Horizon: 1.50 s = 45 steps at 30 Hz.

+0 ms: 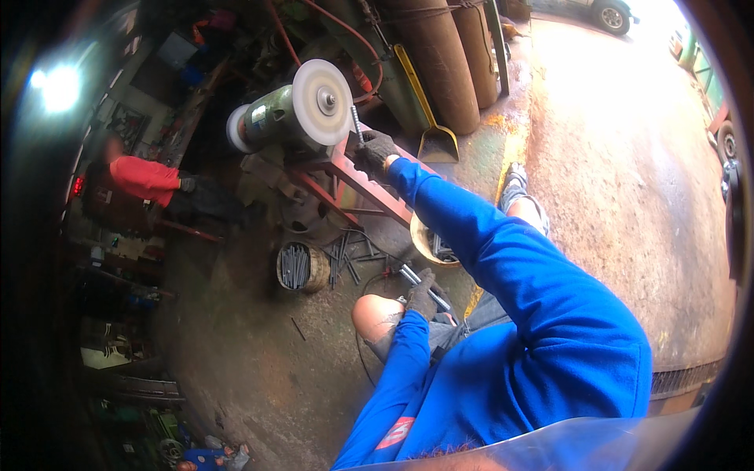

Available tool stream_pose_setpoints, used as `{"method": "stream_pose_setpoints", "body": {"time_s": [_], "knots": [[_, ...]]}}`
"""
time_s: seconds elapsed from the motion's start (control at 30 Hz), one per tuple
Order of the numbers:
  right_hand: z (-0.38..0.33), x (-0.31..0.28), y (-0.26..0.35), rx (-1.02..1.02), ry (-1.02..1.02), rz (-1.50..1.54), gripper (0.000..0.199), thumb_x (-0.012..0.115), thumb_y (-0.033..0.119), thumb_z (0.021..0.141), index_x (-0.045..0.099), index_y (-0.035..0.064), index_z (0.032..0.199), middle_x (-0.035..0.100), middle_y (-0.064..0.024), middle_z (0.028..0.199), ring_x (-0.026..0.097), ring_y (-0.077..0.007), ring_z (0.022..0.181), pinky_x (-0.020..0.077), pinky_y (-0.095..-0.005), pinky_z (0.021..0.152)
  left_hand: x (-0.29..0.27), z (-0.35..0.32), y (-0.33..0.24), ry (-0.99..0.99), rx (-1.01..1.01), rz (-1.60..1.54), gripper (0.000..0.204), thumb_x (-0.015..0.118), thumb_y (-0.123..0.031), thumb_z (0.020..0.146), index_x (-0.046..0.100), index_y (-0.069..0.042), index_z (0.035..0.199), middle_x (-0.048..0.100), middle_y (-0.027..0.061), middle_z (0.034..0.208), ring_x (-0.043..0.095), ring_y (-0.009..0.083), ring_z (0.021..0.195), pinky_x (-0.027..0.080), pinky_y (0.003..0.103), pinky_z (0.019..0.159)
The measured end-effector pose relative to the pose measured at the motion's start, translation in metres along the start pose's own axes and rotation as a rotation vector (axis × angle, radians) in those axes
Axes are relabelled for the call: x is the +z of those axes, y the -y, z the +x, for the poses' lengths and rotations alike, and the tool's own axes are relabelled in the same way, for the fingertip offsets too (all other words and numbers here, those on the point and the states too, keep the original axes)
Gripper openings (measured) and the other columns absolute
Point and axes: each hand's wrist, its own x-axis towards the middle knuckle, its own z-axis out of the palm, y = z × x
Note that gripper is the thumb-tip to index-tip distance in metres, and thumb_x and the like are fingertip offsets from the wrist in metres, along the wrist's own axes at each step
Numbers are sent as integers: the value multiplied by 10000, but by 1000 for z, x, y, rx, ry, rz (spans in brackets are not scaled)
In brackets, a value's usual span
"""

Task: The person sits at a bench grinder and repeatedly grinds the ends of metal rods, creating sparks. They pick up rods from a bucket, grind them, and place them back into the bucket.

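My right hand (376, 152), in a dark work glove, is closed around a short metal rod (356, 122). The rod stands nearly upright, its upper end at the right edge of the pale grinding wheel (322, 102) of a bench grinder (271, 119). Whether rod and wheel touch I cannot tell. Lower down, by my bent knee (375, 315), my gloved left hand (424, 296) grips a few shiny metal rods (410, 275). A red metal stand (363, 177) carries the grinder.
A round container (317, 269) full of rods stands on the floor beside loose rods (339, 259). Another tub (424, 238) sits under my right arm. Behind are a yellow-handled dustpan (438, 145) and brown cylinders (432, 59). A person in red (145, 180) stands at left.
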Motion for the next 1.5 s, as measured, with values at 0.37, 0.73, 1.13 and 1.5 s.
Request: {"method": "stream_pose_setpoints", "body": {"time_s": [0.37,0.73,1.13,1.5], "knots": [[7,6,0,-86,215,-234,150,652,14,787,590,32,921,573,-62,656,601,-191,529,469,-326,446,-8,2,3,0,7,-21,329,664,-179,897,584,-146,1215,568,54,754,575,179,620,576,407,677],[12,11,7,-151,-25,-640,270,551,173,831,699,112,1048,690,-139,778,686,-246,661,539,-380,592,5,-2,-3,-11,-22,-13,339,654,-151,902,568,-150,1230,547,47,682,553,187,574,574,437,673],[3,9,1,-102,-8,-274,379,582,93,813,639,58,1186,694,-152,867,693,-256,701,553,-371,599,-3,7,4,-15,-25,-71,344,655,-135,896,566,-151,1228,536,42,670,544,185,548,572,445,667],[5,0,13,-193,-82,-583,360,645,221,796,693,89,1128,712,-132,925,695,-228,769,547,-353,683,4,5,2,15,-11,-6,361,639,-174,911,533,-137,1254,562,60,667,560,196,552,559,410,628]]}}
